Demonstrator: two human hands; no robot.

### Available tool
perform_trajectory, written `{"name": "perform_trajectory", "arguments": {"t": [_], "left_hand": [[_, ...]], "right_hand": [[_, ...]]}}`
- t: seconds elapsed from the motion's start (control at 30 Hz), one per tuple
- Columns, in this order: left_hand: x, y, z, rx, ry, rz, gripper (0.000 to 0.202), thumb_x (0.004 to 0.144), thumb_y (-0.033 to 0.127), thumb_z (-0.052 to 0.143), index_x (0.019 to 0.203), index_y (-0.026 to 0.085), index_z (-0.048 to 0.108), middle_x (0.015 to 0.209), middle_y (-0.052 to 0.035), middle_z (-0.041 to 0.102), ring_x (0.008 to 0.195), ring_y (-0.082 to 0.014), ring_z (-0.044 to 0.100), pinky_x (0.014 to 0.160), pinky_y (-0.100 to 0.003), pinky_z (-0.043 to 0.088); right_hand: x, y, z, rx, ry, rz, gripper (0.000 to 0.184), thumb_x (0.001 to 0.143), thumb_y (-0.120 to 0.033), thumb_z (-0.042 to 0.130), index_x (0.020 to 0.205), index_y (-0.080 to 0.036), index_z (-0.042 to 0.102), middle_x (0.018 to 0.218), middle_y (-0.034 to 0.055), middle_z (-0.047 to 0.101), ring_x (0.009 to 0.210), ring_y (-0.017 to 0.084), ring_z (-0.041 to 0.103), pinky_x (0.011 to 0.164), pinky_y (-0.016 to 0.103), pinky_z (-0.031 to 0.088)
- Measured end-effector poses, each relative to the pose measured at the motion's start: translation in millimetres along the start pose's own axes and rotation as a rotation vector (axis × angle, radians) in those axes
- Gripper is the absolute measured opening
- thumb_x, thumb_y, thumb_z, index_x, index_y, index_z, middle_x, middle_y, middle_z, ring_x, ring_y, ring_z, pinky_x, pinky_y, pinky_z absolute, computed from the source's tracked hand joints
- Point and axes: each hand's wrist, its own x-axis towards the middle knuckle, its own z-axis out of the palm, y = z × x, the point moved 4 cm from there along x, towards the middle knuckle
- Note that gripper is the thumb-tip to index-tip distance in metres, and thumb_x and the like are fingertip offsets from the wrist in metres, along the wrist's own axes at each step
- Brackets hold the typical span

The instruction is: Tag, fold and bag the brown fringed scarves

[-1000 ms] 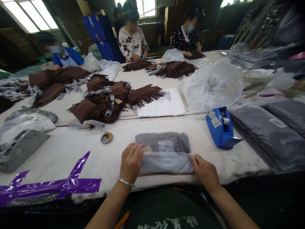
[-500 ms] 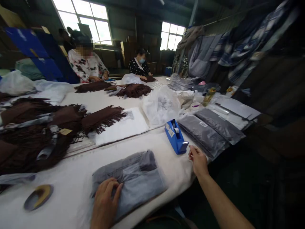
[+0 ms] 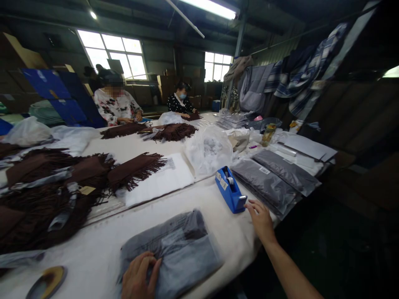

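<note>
My left hand [image 3: 141,275] rests on a grey folded textile in a clear plastic bag [image 3: 190,253], with its fingers laid over the bag and the thumb apart. At the cutter end of a blue tape dispenser [image 3: 229,191] is my right hand [image 3: 260,218]. Its thumb and forefinger are drawn together there; any strip of tape between them is too small to see. A roll of tape [image 3: 46,282] lies at the lower left.
Brown fringed scarves [image 3: 134,170] are heaped at the left. Bagged grey textiles [image 3: 264,182] lie right of the dispenser, beside a stuffed clear bag [image 3: 208,151]. Two people [image 3: 116,101] work across the table. Garments [image 3: 255,83] hang at the right.
The view has tipped upward, so the table sits lower in the picture. My right hand's fingertips are closer to the dispenser's cutter. My left hand stays on the bag.
</note>
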Motion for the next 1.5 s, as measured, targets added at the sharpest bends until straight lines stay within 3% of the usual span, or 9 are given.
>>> {"name": "perform_trajectory", "arguments": {"t": [0.23,0.67,0.73,0.87,0.97,1.07,1.17,1.37,1.5], "left_hand": [[3.0,-1.0,-1.0,-0.017,0.014,0.027,0.028,0.087,0.047,0.045,0.077,0.023,0.058,0.091,-0.0052,0.064,0.087,-0.0221,0.06,0.075,-0.035,0.049],[-5.2,7.7,-5.9,-0.09,-0.078,-0.176,0.015,0.089,0.029,0.049,0.08,0.019,0.055,0.095,-0.0063,0.06,0.095,-0.0228,0.054,0.084,-0.04,0.041],[-4.9,8.5,-6.2,-0.107,-0.092,-0.192,0.012,0.088,0.026,0.049,0.08,0.019,0.054,0.094,-0.006,0.059,0.094,-0.0223,0.053,0.083,-0.039,0.041],[-5.7,9.5,-6.3,-0.114,-0.111,-0.216,0.01,0.088,0.024,0.05,0.08,0.019,0.053,0.095,-0.0058,0.058,0.094,-0.0222,0.052,0.084,-0.04,0.04],[-6.7,11.2,-7.4,-0.096,-0.114,-0.217,0.009,0.089,0.024,0.05,0.082,0.019,0.052,0.095,-0.0057,0.058,0.095,-0.0224,0.052,0.084,-0.041,0.039],[-7.7,13.4,-8.9,-0.07,-0.12,-0.213,0.01,0.089,0.025,0.049,0.082,0.019,0.052,0.096,-0.0057,0.058,0.095,-0.0226,0.052,0.085,-0.042,0.038],[-8.2,14.6,-10.1,-0.059,-0.125,-0.206,0.01,0.089,0.024,0.049,0.082,0.019,0.052,0.096,-0.0057,0.058,0.095,-0.0226,0.051,0.085,-0.042,0.038],[-8.2,12.8,-9.5,-0.07,-0.115,-0.218,0.009,0.089,0.024,0.048,0.082,0.019,0.052,0.095,-0.0057,0.057,0.094,-0.0221,0.052,0.085,-0.041,0.038],[-8.4,12.1,-7.3,-0.078,-0.121,-0.201,0.009,0.089,0.025,0.049,0.083,0.019,0.052,0.096,-0.0062,0.057,0.095,-0.0224,0.052,0.085,-0.041,0.038]], "right_hand": [[39.2,-14.6,15.9,0.084,-0.135,0.008,0.043,0.085,-0.049,0.042,0.105,-0.018,0.064,0.089,0.0087,0.068,0.093,0.024,0.059,0.086,0.04,0.043],[-17.8,-5.8,-5.9,-0.101,0.01,-0.014,0.071,0.082,-0.041,0.055,0.141,-0.015,0.027,0.08,0.0035,0.066,0.103,0.025,0.056,0.098,0.046,0.033],[-24.9,-31.4,8.9,-0.018,-0.176,-0.083,0.074,0.083,-0.041,0.055,0.143,-0.016,0.02,0.082,0.0026,0.066,0.099,0.024,0.057,0.1,0.045,0.032],[-76.0,-113.5,77.3,0.094,-1.025,-0.341,0.068,0.089,-0.035,0.048,0.145,-0.021,0.012,0.078,-0.0005,0.062,0.086,0.019,0.057,0.096,0.041,0.036],[-109.6,-154.8,130.8,-0.091,-1.332,-0.694,0.068,0.086,-0.024,0.053,0.144,-0.026,0.018,0.086,0.0015,0.061,0.087,0.019,0.053,0.092,0.038,0.037],[-121.5,-160.6,175.2,-0.354,-1.377,-0.952,0.081,0.074,-0.019,0.066,0.143,-0.025,0.023,0.088,0.0057,0.061,0.09,0.024,0.052,0.088,0.04,0.036],[-116.6,-152.2,198.3,-0.414,-1.336,-0.913,0.084,0.067,-0.017,0.071,0.14,-0.026,0.031,0.085,0.0063,0.062,0.089,0.027,0.053,0.087,0.042,0.036],[-93.9,-149.4,179.1,-0.275,-1.331,-0.704,0.047,0.091,-0.034,0.044,0.134,-0.018,0.04,0.072,0.0011,0.062,0.066,0.016,0.057,0.067,0.027,0.045],[-88.2,-154.2,164.3,-0.265,-1.473,-0.653,0.034,0.092,-0.039,0.04,0.091,-0.019,0.067,0.068,-0.0008,0.064,0.06,0.013,0.058,0.056,0.022,0.043]]}}
